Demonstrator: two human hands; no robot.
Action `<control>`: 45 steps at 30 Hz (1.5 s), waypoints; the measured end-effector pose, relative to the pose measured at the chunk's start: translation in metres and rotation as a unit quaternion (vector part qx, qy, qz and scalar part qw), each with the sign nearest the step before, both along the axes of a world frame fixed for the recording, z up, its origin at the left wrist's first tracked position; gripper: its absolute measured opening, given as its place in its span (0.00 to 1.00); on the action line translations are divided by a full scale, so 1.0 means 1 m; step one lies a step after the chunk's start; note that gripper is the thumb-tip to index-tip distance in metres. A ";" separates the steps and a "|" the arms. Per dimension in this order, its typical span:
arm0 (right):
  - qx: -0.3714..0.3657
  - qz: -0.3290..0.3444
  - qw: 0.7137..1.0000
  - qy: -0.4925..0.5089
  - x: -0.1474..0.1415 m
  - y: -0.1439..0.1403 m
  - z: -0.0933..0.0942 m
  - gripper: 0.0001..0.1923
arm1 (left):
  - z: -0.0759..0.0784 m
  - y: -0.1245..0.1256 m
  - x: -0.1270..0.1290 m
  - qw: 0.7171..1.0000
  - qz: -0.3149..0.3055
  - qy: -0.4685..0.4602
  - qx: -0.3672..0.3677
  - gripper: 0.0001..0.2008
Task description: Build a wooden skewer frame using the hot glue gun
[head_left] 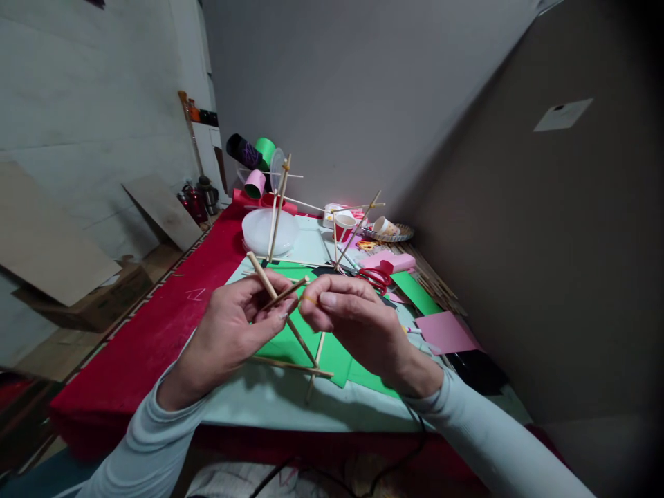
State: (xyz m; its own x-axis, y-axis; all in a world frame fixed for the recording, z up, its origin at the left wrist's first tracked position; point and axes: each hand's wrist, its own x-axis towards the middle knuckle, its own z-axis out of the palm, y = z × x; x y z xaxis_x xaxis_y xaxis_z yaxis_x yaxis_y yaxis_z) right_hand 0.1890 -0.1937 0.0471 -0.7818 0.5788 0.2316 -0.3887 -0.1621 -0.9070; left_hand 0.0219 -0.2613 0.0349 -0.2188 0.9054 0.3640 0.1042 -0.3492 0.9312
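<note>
My left hand (236,328) grips several thin wooden sticks (277,304) where they cross, held above the green paper (311,346). My right hand (355,318) pinches at the same crossing point, with a small yellowish rubber band (310,299) at its fingertips. The sticks fan out downward toward the table. Both hands meet over the near middle of the work surface.
Two finished stick tripods (280,200) (357,232) stand further back. A white bowl (268,232), paper cups (343,225), red scissors (376,277), pink paper (446,330) and coloured rolls (254,155) lie around. A grey wall (544,242) stands close on the right; a red cloth (171,311) covers the left.
</note>
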 end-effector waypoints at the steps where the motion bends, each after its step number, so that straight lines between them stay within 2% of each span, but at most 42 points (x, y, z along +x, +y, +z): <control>1: 0.013 0.012 1.000 -0.004 0.000 0.001 -0.001 0.08 | -0.001 0.000 -0.001 1.000 -0.009 -0.006 -0.001 0.07; 4: 0.067 0.018 0.997 -0.039 0.007 0.001 -0.004 0.11 | -0.003 -0.001 -0.005 0.999 -0.025 -0.018 0.007 0.07; 8: 0.145 -0.057 0.984 -0.085 0.025 0.004 0.001 0.14 | -0.005 -0.006 -0.007 0.999 -0.033 -0.014 0.008 0.07; 11: 0.255 -0.117 0.954 -0.109 0.037 0.009 0.013 0.22 | -0.005 -0.008 -0.007 0.999 -0.029 -0.022 -0.002 0.07; 13: 0.372 -0.137 0.910 -0.121 0.039 0.011 0.024 0.29 | -0.005 -0.008 -0.007 0.999 -0.035 -0.023 -0.001 0.08; 17: 0.589 -0.124 0.788 -0.130 0.032 0.013 0.046 0.36 | -0.007 -0.004 -0.010 0.999 -0.048 0.007 0.008 0.10; 21: 0.706 -0.126 0.678 -0.158 0.018 0.013 0.063 0.27 | -0.008 -0.002 -0.012 0.999 -0.049 -0.002 0.013 0.11; 24: 0.749 -0.101 0.632 -0.174 0.009 0.013 0.074 0.21 | -0.006 -0.003 -0.012 0.998 -0.055 0.014 0.027 0.09; 27: 0.762 -0.048 0.616 -0.192 0.001 0.012 0.085 0.18 | -0.004 -0.006 -0.013 0.996 -0.066 0.035 0.053 0.08; 30: 0.764 0.001 0.608 -0.216 -0.006 0.011 0.095 0.14 | -0.005 -0.008 -0.013 0.997 -0.062 0.032 0.045 0.07; 38: 0.755 0.067 0.584 -0.291 -0.017 0.010 0.108 0.06 | -0.007 -0.006 -0.013 0.997 -0.075 0.018 0.032 0.03; 42: 0.757 0.069 0.577 -0.300 -0.018 0.012 0.110 0.09 | -0.005 -0.007 -0.013 0.996 -0.091 -0.003 -0.002 0.04; 45: 0.741 0.049 0.590 -0.316 -0.017 0.017 0.109 0.16 | -0.004 -0.007 -0.014 0.995 -0.095 0.003 -0.017 0.07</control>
State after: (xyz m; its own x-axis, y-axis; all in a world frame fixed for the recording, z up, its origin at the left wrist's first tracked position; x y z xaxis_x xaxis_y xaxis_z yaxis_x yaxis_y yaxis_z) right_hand 0.1725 -0.1765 0.1564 -0.9962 0.0500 0.0708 0.0473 0.9981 -0.0394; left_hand 0.0077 -0.2684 0.0314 -0.0399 0.9419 0.3334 0.0445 -0.3316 0.9424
